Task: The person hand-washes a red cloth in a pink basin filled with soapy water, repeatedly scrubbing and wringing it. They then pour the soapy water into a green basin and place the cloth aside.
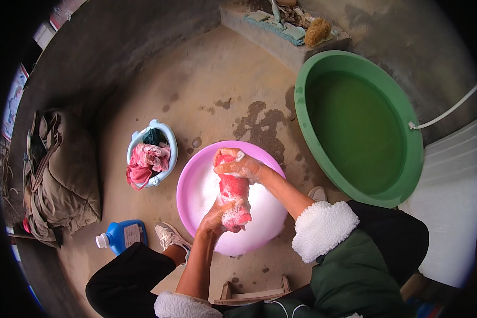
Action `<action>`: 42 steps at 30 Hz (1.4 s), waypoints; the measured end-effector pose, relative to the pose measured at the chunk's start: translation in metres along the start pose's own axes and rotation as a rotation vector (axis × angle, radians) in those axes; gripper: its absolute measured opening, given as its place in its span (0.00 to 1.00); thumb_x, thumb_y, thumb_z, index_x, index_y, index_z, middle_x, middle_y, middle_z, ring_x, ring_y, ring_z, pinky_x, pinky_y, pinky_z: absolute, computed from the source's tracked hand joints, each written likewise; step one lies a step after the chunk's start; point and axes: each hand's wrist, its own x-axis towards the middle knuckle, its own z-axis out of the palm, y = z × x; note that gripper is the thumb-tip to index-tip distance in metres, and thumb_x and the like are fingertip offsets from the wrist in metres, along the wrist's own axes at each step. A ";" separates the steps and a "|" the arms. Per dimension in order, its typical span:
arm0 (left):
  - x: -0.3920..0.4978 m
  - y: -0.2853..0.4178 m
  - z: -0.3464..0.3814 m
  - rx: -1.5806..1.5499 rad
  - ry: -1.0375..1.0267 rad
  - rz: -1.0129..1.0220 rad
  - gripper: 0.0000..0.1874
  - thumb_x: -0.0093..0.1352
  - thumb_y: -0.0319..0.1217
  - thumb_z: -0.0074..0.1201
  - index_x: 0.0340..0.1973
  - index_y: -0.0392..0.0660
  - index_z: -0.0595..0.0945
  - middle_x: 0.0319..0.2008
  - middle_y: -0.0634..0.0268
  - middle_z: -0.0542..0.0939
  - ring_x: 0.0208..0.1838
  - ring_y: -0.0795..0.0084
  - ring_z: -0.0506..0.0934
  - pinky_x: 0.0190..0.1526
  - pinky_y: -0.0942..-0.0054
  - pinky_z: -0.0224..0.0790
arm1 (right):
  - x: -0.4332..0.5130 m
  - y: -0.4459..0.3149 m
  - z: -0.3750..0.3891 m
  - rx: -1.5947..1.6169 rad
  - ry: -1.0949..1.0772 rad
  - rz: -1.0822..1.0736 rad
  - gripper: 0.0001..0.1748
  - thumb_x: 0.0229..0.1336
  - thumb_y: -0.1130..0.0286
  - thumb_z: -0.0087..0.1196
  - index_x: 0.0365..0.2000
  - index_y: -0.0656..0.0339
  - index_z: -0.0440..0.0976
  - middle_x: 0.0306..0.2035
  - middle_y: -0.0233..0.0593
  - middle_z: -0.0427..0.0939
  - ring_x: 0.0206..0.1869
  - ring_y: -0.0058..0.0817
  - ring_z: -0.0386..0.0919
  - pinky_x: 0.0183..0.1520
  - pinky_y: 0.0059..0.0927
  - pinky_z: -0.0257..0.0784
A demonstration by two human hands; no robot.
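Observation:
A bunched red wet cloth (pixel 233 187) stretches between my two hands above a pink plastic basin (pixel 189 175). White suds (pixel 264 214) cover the basin's inside. My left hand (pixel 219 214) grips the cloth's near end, where foam clings to the fabric. Around the far end is my right hand (pixel 238 165), with foam on its fingers and wrist. Whatever lies under the suds is hidden.
Left of the basin stands a light blue bucket (pixel 171 159) with pink and dark cloths. A blue detergent bottle (pixel 126 235) is by my shoe (pixel 171 236). Water fills a large green tub (pixel 318 151) at right, near a white hose (pixel 449 111). A wooden stool (pixel 254 296) shows below.

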 end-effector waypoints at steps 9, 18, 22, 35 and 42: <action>0.019 -0.012 -0.010 0.594 0.523 0.058 0.32 0.54 0.35 0.62 0.51 0.41 0.67 0.31 0.55 0.80 0.24 0.64 0.81 0.17 0.69 0.75 | 0.010 0.036 0.030 -0.756 0.449 -0.233 0.16 0.48 0.67 0.59 0.36 0.61 0.67 0.35 0.49 0.77 0.39 0.48 0.76 0.44 0.41 0.73; 0.016 -0.029 0.000 0.967 0.751 0.641 0.40 0.61 0.34 0.60 0.65 0.43 0.57 0.37 0.55 0.78 0.20 0.64 0.79 0.22 0.71 0.77 | 0.019 0.048 0.058 -0.768 0.692 -0.310 0.15 0.50 0.69 0.58 0.37 0.59 0.66 0.36 0.47 0.77 0.40 0.49 0.76 0.43 0.44 0.72; 0.013 -0.017 0.004 0.660 0.635 0.273 0.28 0.65 0.36 0.57 0.57 0.42 0.64 0.29 0.60 0.77 0.13 0.72 0.73 0.16 0.76 0.69 | 0.019 0.030 0.038 -0.667 0.516 -0.056 0.31 0.51 0.57 0.63 0.49 0.60 0.63 0.46 0.50 0.75 0.49 0.45 0.75 0.51 0.40 0.71; 0.007 -0.001 0.026 -0.719 -0.326 0.075 0.31 0.70 0.49 0.48 0.56 0.37 0.62 0.39 0.53 0.69 0.25 0.69 0.67 0.17 0.77 0.63 | -0.009 -0.023 -0.005 0.349 -0.221 -0.032 0.47 0.48 0.54 0.68 0.63 0.60 0.55 0.50 0.43 0.72 0.52 0.30 0.72 0.56 0.33 0.70; -0.002 0.011 0.011 -0.120 -0.058 0.026 0.33 0.60 0.49 0.62 0.50 0.40 0.68 0.32 0.58 0.73 0.21 0.73 0.71 0.15 0.78 0.65 | 0.001 -0.024 0.014 -0.069 -0.018 -0.151 0.20 0.47 0.67 0.64 0.43 0.58 0.74 0.35 0.33 0.78 0.40 0.22 0.75 0.46 0.27 0.73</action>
